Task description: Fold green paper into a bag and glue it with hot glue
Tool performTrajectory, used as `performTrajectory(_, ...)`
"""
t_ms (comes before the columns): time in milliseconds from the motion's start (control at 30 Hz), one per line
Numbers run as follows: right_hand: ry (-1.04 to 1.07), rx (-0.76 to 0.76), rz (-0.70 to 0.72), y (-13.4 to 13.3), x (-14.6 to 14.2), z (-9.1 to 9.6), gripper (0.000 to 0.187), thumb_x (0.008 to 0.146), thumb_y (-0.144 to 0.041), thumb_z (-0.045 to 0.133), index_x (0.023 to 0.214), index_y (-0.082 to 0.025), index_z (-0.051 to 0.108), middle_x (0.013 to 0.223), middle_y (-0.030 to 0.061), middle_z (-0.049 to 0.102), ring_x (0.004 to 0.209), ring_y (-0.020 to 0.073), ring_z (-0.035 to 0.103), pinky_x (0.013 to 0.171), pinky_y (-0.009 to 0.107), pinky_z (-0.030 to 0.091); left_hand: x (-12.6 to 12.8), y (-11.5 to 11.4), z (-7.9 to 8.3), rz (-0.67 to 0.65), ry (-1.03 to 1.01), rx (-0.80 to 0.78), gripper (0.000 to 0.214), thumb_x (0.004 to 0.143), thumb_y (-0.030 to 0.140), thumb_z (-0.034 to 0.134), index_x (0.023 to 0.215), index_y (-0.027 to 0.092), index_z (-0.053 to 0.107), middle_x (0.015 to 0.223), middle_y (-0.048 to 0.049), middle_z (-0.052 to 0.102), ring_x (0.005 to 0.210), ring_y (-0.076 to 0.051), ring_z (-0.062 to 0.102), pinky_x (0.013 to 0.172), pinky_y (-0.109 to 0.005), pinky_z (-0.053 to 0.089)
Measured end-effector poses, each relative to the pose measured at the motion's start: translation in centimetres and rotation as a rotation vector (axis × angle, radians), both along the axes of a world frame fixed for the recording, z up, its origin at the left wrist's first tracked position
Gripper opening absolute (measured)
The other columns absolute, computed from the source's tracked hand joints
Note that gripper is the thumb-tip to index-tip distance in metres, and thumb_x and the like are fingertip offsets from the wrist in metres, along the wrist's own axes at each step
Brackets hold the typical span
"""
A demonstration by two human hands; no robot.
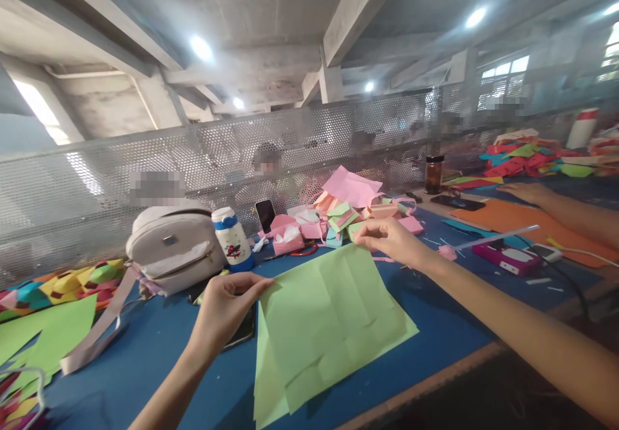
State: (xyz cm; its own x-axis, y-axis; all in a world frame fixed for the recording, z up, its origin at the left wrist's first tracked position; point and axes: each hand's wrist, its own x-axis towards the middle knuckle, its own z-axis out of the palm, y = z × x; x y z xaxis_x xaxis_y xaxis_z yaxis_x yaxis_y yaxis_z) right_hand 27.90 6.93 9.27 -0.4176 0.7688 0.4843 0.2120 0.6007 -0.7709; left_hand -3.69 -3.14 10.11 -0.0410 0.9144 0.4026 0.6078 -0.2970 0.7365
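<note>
Left grip (pixel 225 301) and right grip (pixel 389 238) pinch a creased green sheet (pixel 326 314) over blue tabletop (pixel 155 333).

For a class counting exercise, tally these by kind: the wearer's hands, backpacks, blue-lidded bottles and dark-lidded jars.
Wearer's hands pinching green paper (left hand, right hand): 2
Backpack: 1
Blue-lidded bottle: 1
Dark-lidded jar: 1
Total: 5

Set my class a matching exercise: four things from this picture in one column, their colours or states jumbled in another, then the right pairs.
1. Green paper in the middle
2. Backpack
3. Bottle beside the backpack
4. Jar

A. White, blue lid
B. Amber-brown, dark lid
C. Held by left hand and right hand
D. Off-white, with strap

Pairs: 1-C, 2-D, 3-A, 4-B
</note>
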Motion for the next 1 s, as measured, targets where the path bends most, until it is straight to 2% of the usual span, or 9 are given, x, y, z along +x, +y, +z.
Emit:
performTrajectory(200,-0.012,-0.173,0.007,1.2,-0.9,-2.5,0.043,0.077,-0.060,0.065,0.070,-0.020,0.051,0.052,-0.0059,0.046,0.047,0.0106,0.047,0.045,0.022,0.033,-1.5,1.8,-1.3,-0.014,0.006,-0.093,0.043,0.070,0.051,0.072,0.049,0.016,0.059,0.048,-0.0009,0.061,0.047,-0.010,0.049,0.048,-0.020,0.034)
performTrajectory(333,-0.080,-0.209,-0.003,1.8,-1.5,-3.9,0.041,0.079,-0.060,0.060,0.075,-0.020,0.053,0.054,-0.0048,0.049,0.048,0.0133,0.054,0.045,0.022,0.037,-3.3,3.1,-1.7,-0.117,0.269,-0.151,0.044,0.081,0.052,0.061,0.053,0.018,0.063,0.055,-0.0032,0.067,0.053,-0.015,0.057,0.053,-0.023,0.040)
performTrajectory(500,-0.194,-0.175,-0.060,1.7,-1.6,-5.2,0.020,0.086,-0.037,0.054,0.076,-0.020,0.054,0.062,-0.0016,0.058,0.056,0.0164,0.064,0.053,0.024,0.041,-3.9,2.3,-2.7,-0.014,0.841,0.106,0.030,0.090,0.031,0.050,0.076,0.022,0.075,0.081,-0.0064,0.077,0.080,-0.024,0.071,0.078,-0.034,0.053)
performTrajectory(567,-0.240,-0.146,-0.090,1.6,-1.8,-5.7,0.017,0.086,-0.029,0.054,0.072,-0.021,0.052,0.060,-0.0020,0.059,0.057,0.0170,0.065,0.057,0.025,0.041,-2.7,1.0,-4.1,-0.094,0.929,0.258,0.030,0.095,0.028,0.047,0.089,0.022,0.075,0.103,-0.0079,0.077,0.094,-0.026,0.072,0.093,-0.041,0.052)
performTrajectory(633,-0.283,-0.131,-0.100,1.6,-2.1,-6.2,0.019,0.086,-0.025,0.056,0.068,-0.021,0.049,0.056,-0.0025,0.060,0.055,0.0176,0.065,0.059,0.026,0.041,-0.6,-0.4,-5.8,-0.212,0.979,0.317,0.029,0.094,0.031,0.054,0.119,0.024,0.068,0.134,-0.0093,0.064,0.116,-0.029,0.064,0.098,-0.044,0.052)
performTrajectory(700,-0.317,-0.136,-0.084,1.6,-2.5,-6.5,0.021,0.086,-0.025,0.057,0.068,-0.022,0.047,0.054,-0.0028,0.062,0.054,0.0176,0.066,0.060,0.026,0.042,1.5,-1.5,-7.4,-0.305,1.039,0.268,0.067,0.086,0.033,0.066,0.148,0.024,0.042,0.153,-0.0124,0.042,0.136,-0.034,0.048,0.106,-0.050,0.047)
performTrajectory(767,-0.343,-0.151,-0.054,1.7,-2.8,-6.7,0.020,0.088,-0.026,0.055,0.070,-0.021,0.049,0.056,-0.0024,0.064,0.054,0.0175,0.067,0.059,0.025,0.043,3.1,-2.0,-8.4,-0.365,1.066,0.144,0.078,0.084,0.028,0.067,0.153,0.021,0.031,0.156,-0.0150,0.036,0.140,-0.035,0.042,0.107,-0.049,0.047)
performTrajectory(900,-0.370,-0.190,-0.018,1.8,-2.9,-7.1,0.016,0.095,-0.029,0.048,0.087,-0.019,0.058,0.071,0.0008,0.067,0.058,0.0158,0.068,0.055,0.024,0.043,4.4,-1.5,-8.5,-0.403,1.109,-0.127,0.076,0.081,0.008,0.052,0.153,0.013,0.029,0.147,-0.0192,0.049,0.134,-0.033,0.050,0.102,-0.043,0.051)
performTrajectory(1000,-0.357,-0.242,-0.018,1.8,-2.6,-7.6,0.023,0.098,-0.028,0.041,0.108,-0.019,0.059,0.087,0.0045,0.068,0.060,0.0137,0.067,0.053,0.022,0.044,4.2,-0.5,-7.6,-0.376,1.111,-0.156,0.081,0.072,-0.003,0.044,0.150,0.014,0.037,0.129,-0.0186,0.065,0.114,-0.031,0.066,0.086,-0.040,0.058)
